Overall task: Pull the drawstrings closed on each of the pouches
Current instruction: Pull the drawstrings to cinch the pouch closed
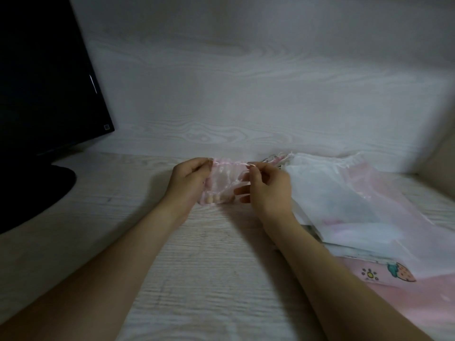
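Observation:
A small sheer pink organza pouch [225, 179] is held just above the pale wood desk, at the centre of the view. My left hand [188, 180] grips its left side, thumb and fingers pinching the top left corner. My right hand [267, 187] pinches the top right corner, where the thin drawstring comes out. The pouch's top edge is gathered into ripples between the two hands. To the right lies a pile of further pouches [344, 193], white and pink, some sheer.
A dark monitor [46, 77] on a round black base [37, 190] stands at the left. A pale wood-grain wall rises behind the desk. A pink cloth printed with a strawberry [403, 275] lies under the pile at the lower right.

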Demonstrator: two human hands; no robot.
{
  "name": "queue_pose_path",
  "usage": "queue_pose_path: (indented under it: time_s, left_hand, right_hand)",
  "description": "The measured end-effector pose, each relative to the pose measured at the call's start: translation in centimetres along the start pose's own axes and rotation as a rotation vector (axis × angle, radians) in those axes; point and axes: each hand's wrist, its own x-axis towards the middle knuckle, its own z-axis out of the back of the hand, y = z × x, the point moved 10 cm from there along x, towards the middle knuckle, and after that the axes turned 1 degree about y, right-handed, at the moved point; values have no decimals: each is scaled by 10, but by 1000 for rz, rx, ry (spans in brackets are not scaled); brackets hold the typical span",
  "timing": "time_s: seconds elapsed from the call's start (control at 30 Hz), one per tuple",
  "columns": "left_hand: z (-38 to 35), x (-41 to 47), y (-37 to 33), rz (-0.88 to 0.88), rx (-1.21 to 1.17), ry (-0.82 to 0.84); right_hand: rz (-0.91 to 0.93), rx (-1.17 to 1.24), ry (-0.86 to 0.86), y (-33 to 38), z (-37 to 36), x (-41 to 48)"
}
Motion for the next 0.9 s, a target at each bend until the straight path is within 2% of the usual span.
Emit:
queue_pose_path:
  time_s: [0.23, 0.43, 0.73, 0.9]
  left_hand:
    - [18, 1, -7, -57, -139, -135]
    - [24, -1, -11, -54, -264, -169]
    - [25, -2, 0, 87, -636, -263]
    - [26, 1, 4, 145, -681, -293]
  right_hand:
    - [-4, 89, -37, 3, 4, 3]
    - [-23, 185, -60, 0, 2, 3]
    - [-133, 345, -63, -3, 4, 1]
    - [-116, 409, -42, 0, -1, 1]
